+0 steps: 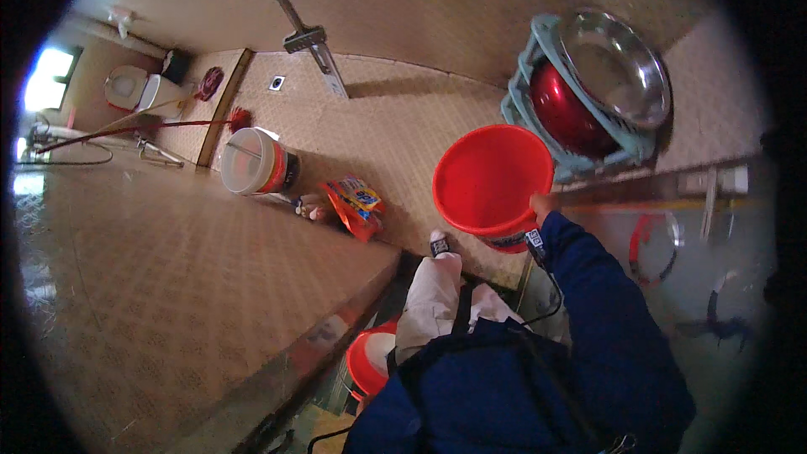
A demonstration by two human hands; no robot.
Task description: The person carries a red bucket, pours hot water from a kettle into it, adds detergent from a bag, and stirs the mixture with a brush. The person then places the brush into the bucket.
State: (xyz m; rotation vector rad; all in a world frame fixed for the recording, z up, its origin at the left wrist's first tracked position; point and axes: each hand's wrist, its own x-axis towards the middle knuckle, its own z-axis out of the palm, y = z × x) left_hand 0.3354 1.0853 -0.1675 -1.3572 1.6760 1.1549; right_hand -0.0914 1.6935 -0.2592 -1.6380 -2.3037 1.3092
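My right hand (542, 205) grips the near right rim of a red plastic bucket (488, 176). That bucket is tipped so its bare inside faces up toward me. Low at my left side, partly behind my leg, is a second red bucket (367, 359) with a pale inside and a wire handle. Only a sliver of my left hand (361, 407) shows at its rim; my jacket covers the rest.
A pale blue-green plastic rack (526, 75) holds a steel basin (621, 69) and a red metallic bowl (567, 110) by the wall. Left of my shoe stand an orange detergent bag (353, 205), a white bucket (249, 164) and a red-headed mop or brush (238, 120). A squeegee-like pole (306, 38) leans there.
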